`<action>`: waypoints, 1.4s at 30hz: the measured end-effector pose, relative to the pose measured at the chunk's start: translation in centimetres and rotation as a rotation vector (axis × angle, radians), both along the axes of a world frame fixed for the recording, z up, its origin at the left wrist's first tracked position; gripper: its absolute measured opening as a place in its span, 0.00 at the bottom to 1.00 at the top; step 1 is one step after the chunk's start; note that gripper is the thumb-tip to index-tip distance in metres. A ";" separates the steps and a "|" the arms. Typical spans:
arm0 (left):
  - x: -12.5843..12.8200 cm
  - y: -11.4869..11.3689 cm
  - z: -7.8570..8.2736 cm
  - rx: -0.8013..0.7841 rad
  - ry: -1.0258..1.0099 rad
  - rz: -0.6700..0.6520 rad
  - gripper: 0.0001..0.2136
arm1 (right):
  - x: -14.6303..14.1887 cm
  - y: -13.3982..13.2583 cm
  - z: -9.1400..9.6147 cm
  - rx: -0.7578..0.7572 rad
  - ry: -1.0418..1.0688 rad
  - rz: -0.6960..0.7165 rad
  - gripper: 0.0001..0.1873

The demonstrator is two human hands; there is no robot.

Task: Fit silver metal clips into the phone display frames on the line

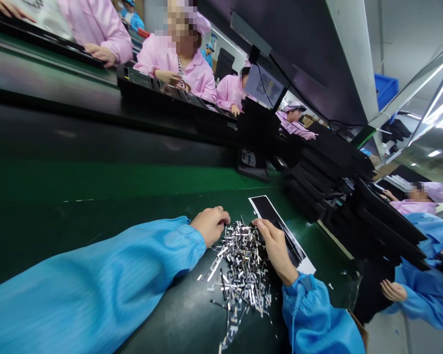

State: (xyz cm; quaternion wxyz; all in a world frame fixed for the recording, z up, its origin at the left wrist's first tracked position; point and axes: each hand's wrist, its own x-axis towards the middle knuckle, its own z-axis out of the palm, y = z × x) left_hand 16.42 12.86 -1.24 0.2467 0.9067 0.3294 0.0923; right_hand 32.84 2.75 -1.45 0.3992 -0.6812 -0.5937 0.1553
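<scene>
A loose heap of small, thin silvery and black strips [245,255] lies on the dark green table [162,314]; their exact kind is too small to make out. At the heap's far left edge is my left hand [211,226], fingers loosely curved, nothing visible in it. On the opposite side, my right hand [276,248] rests along the heap with its fingers extended toward the far end. Both hands flank the strips. Just right of my right hand lies a black sheet with a white border [269,209], bearing dark slender tools that look like tweezers.
Stacked black trays [328,172] stand to the right. A black tray with a small frame-like part [249,158] sits farther back. Across the line, people in pink work at black trays [177,96]. A co-worker's hand [394,290] is at the right. A shelf [299,44] hangs overhead.
</scene>
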 end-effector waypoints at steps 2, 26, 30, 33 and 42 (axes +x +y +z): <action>0.1 -0.1 0.1 0.007 0.016 0.030 0.07 | 0.0 0.0 -0.1 0.009 -0.008 -0.019 0.19; -2.9 0.6 -0.7 0.083 -0.015 0.239 0.06 | 1.0 -0.5 1.0 0.160 -0.073 -0.092 0.14; -5.3 -0.6 -1.4 0.172 -0.005 0.220 0.05 | 0.3 -2.7 4.2 0.321 -0.082 -0.143 0.12; -7.1 -2.2 -2.1 0.296 0.004 0.182 0.09 | -0.9 -5.3 6.9 0.452 -0.123 -0.155 0.10; -10.1 -5.6 -4.5 0.562 -0.037 0.003 0.22 | -3.2 -13.6 9.7 0.805 -0.539 -0.175 0.17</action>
